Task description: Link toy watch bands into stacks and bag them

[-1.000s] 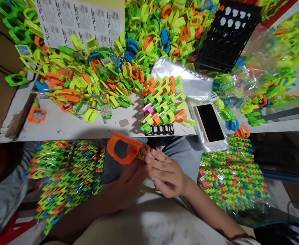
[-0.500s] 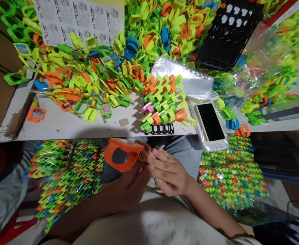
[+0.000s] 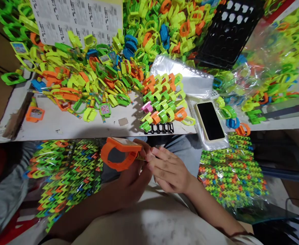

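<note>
An orange toy watch is held over my lap, just below the table edge, with its band open toward me. My left hand is closed on the narrow tube end at the watch's right side. Fingertips of my right hand pinch at that same end and touch my left fingers; what lies between them is too small to make out. Above my hands, a black rack on the table carries rows of green, yellow and orange bands. More toy watches with tubes are heaped to its left.
A phone lies on clear plastic bags. Behind are a sticker sheet, a black tray and a large band pile. Bagged filled racks lie below on the left, others on the right.
The orange watch has shifted slightly left and turned a little. Both hands stay together at its end, and the view has moved slightly.
</note>
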The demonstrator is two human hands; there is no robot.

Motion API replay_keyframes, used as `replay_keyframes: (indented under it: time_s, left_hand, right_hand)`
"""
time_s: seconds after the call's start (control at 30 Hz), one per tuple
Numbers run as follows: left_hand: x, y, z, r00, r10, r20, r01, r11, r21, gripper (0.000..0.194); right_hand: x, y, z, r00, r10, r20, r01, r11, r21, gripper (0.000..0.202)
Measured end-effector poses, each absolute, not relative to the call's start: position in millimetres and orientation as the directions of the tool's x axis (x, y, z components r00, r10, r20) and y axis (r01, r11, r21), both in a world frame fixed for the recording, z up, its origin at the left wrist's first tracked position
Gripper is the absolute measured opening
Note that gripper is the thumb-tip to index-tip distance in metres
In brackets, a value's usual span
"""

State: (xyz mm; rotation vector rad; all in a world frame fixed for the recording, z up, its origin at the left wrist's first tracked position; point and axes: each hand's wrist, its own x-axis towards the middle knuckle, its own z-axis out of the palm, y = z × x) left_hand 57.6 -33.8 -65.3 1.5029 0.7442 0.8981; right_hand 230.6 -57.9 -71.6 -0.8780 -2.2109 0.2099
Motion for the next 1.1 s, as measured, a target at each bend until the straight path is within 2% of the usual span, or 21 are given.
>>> replay_keyframes:
  time_s: [0.23, 0.37, 0.47, 0.57, 0.73, 0.93, 1.1]
  left_hand:
    - [58.5, -31.3, -78.0, 0.464, 0.886, -0.011, -0.097, 0.063, 0.993, 0.007]
    - [62.2, -33.6, -78.8, 0.463, 0.886, -0.003, -0.282, 0.150, 0.948, 0.012]
    - [65.0, -34.5, -75.7, 0.442, 0.897, 0.004, -0.330, 0.158, 0.931, 0.014]
    - [65.3, -33.8, -74.5, 0.425, 0.905, 0.010, -0.281, 0.122, 0.952, 0.013]
    - [62.7, -32.7, -76.5, 0.436, 0.899, 0.028, -0.156, 0.045, 0.987, 0.008]
    - [65.4, -31.5, -73.6, 0.411, 0.908, 0.082, -0.296, 0.048, 0.954, 0.015]
    - [65.4, -31.6, -73.1, 0.401, 0.915, 0.050, -0.267, 0.064, 0.962, 0.014]
  right_hand:
    - [232.4, -60.9, -79.2, -0.495, 0.705, 0.509, 0.529, 0.708, -0.467, 0.040]
    - [230.2, -61.3, -80.6, -0.472, 0.744, 0.473, 0.507, 0.668, -0.545, 0.040]
    - [228.4, -60.1, -79.2, -0.431, 0.768, 0.474, 0.461, 0.639, -0.615, 0.039]
    - [228.4, -58.5, -77.3, -0.413, 0.771, 0.485, 0.436, 0.635, -0.638, 0.038]
    - [231.5, -57.3, -76.1, -0.439, 0.736, 0.516, 0.462, 0.677, -0.572, 0.035]
    - [233.9, -55.2, -74.5, -0.501, 0.680, 0.535, 0.515, 0.731, -0.448, 0.034]
    - [234.8, -53.6, -74.2, -0.520, 0.665, 0.537, 0.544, 0.742, -0.392, 0.032]
